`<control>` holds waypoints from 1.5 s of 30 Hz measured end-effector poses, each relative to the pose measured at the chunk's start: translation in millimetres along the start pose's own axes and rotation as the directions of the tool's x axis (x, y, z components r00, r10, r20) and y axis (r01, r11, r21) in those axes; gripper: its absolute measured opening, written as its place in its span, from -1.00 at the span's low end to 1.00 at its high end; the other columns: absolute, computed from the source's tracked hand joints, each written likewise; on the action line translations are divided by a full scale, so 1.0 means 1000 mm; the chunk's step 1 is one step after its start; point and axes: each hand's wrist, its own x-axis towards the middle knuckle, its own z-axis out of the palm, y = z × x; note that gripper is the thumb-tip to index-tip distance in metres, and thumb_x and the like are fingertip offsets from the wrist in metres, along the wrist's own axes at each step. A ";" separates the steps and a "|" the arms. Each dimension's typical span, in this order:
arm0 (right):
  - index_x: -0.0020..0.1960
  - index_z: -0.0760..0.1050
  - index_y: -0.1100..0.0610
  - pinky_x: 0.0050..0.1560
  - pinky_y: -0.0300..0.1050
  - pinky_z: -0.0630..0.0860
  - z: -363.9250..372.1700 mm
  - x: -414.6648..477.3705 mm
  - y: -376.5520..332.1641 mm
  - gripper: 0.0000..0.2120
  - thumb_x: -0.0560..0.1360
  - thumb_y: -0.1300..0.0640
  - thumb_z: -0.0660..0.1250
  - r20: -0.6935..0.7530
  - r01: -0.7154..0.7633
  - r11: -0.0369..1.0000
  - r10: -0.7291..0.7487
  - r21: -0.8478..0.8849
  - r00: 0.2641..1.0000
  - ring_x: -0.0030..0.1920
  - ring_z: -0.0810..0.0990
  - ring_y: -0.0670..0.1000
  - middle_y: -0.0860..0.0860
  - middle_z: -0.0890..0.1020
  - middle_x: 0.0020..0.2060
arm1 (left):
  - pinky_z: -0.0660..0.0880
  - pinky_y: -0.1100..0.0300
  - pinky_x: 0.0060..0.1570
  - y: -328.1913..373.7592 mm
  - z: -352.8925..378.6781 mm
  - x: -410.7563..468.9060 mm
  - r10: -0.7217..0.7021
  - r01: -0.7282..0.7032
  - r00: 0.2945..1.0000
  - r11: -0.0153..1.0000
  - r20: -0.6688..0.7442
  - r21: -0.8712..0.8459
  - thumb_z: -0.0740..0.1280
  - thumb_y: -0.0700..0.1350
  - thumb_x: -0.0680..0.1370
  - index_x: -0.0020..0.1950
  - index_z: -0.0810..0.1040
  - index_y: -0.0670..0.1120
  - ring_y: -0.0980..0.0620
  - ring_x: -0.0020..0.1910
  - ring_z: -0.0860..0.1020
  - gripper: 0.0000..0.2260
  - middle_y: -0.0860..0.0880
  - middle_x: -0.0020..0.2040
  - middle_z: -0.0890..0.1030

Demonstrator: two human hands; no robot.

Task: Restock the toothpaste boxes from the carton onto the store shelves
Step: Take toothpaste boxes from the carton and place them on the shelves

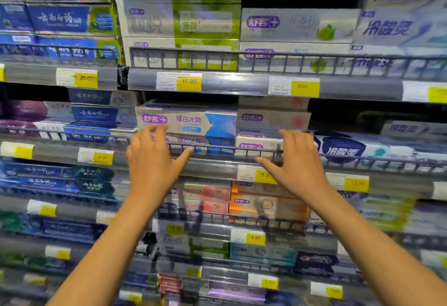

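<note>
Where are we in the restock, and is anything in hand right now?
Done: blue-and-white whitening boxes sit stacked behind the shelf rail. In hand: nothing. The left hand and right hand are open, fingers spread at that stack's two ends. Left: cannot tell, because the carton is out of view.

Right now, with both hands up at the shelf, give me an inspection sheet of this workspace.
Surface: middle shelf, wire front rail along its edge, price strip below.
Job's things: white-and-blue toothpaste box lies flat on top of its stack; carton not in view.
Clutter: nothing seen.
Grippers: left hand and right hand both open, fingers spread, holding nothing, in front of the rail.
Cables: nothing seen.
Surroundings: shelves above and below stocked with toothpaste boxes; yellow price tags; picture edges blurred.
</note>
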 end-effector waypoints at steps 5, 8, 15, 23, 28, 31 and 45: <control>0.16 0.46 0.23 0.05 0.08 0.44 -0.003 -0.059 0.050 -0.41 0.40 -0.24 0.28 0.165 0.134 0.983 -0.112 -0.126 0.980 0.10 0.43 0.24 0.23 0.51 0.06 | 0.36 -0.15 0.14 0.071 0.014 -0.063 0.018 -0.057 0.974 0.985 0.227 0.164 0.30 0.33 0.41 0.25 0.48 -0.19 -0.31 0.21 0.40 -0.33 -0.32 0.20 0.48; 0.19 0.45 0.23 0.05 0.09 0.42 -0.004 -0.101 0.086 -0.42 0.42 -0.22 0.30 0.276 0.176 0.977 -0.138 -0.118 0.951 0.10 0.44 0.25 0.24 0.51 0.07 | 0.36 -0.08 0.15 0.113 0.033 -0.112 -0.010 -0.072 0.925 0.977 0.380 0.202 0.21 0.44 0.38 0.28 0.45 -0.10 -0.25 0.23 0.39 -0.28 -0.25 0.20 0.49; 0.41 0.23 0.16 0.21 0.05 0.34 0.029 -0.206 0.144 -0.30 0.48 -0.30 0.17 0.603 0.105 0.991 -0.038 -0.077 0.797 0.26 0.30 0.20 0.18 0.38 0.26 | 0.26 -0.14 0.34 0.144 0.093 -0.235 -0.075 -0.108 0.735 0.968 0.674 0.225 0.10 0.44 0.44 0.49 0.21 -0.05 -0.24 0.39 0.27 -0.22 -0.23 0.41 0.33; 0.38 0.29 0.20 0.22 0.09 0.34 0.124 -0.364 0.192 -0.34 0.47 -0.25 0.22 0.783 -0.047 0.995 0.094 -0.083 0.615 0.23 0.35 0.23 0.20 0.43 0.18 | 0.31 -0.04 0.25 0.124 0.180 -0.398 -0.147 -0.050 0.508 0.979 0.849 0.199 0.23 0.39 0.40 0.38 0.35 -0.08 -0.24 0.30 0.38 -0.27 -0.25 0.29 0.46; 0.32 0.36 0.16 0.22 0.06 0.33 0.225 -0.486 0.219 -0.41 0.46 -0.22 0.23 0.856 -0.125 0.984 0.172 -0.126 0.488 0.24 0.38 0.23 0.20 0.47 0.20 | 0.30 -0.04 0.27 0.086 0.263 -0.529 -0.130 -0.087 0.355 0.981 0.926 0.171 0.23 0.38 0.42 0.41 0.32 -0.05 -0.23 0.33 0.36 -0.28 -0.22 0.32 0.44; 0.19 0.44 0.03 0.24 0.12 0.36 0.293 -0.564 0.233 -0.57 0.44 -0.21 0.25 0.875 -0.176 0.977 0.186 -0.118 0.447 0.18 0.43 0.23 0.15 0.52 0.13 | 0.32 -0.04 0.27 0.054 0.319 -0.612 -0.126 -0.115 0.269 0.980 0.955 0.162 0.20 0.40 0.42 0.42 0.29 -0.05 -0.23 0.30 0.38 -0.27 -0.22 0.31 0.45; 0.37 0.31 0.11 0.27 0.05 0.33 0.584 -0.824 0.284 -0.35 0.42 -0.25 0.28 0.894 -0.196 0.969 0.220 -0.153 0.390 0.28 0.36 0.17 0.16 0.41 0.30 | 0.34 -0.01 0.22 -0.084 0.543 -0.884 -0.038 -0.229 0.101 0.972 0.994 0.060 0.18 0.45 0.37 0.37 0.32 -0.05 -0.23 0.28 0.39 -0.24 -0.21 0.29 0.43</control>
